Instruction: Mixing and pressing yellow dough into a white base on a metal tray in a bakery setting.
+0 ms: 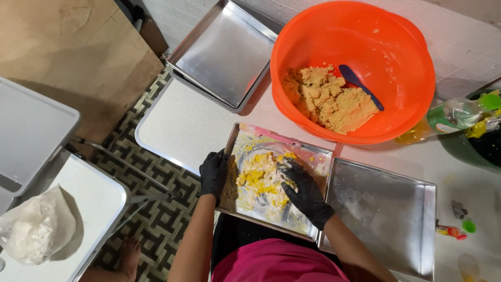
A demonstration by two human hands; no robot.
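Both my hands wear black gloves. My left hand (214, 173) grips the left rim of a metal tray (311, 152) near the table's front edge. My right hand (303, 189) presses palm-down into the yellow and white dough (257, 180) spread in that tray, fingers dusted with it. Behind the tray stands a big orange bowl (402, 62) with a heap of tan dough (327, 98) and a blue spatula (360, 85) leaning in it.
An empty metal tray (386, 219) lies to the right, another (225, 52) at the back left. A green-capped bottle (455, 116), a dark green container (477, 149) and small coloured bottles (453, 231) sit at right. A white bag (35, 227) rests on a side table at left.
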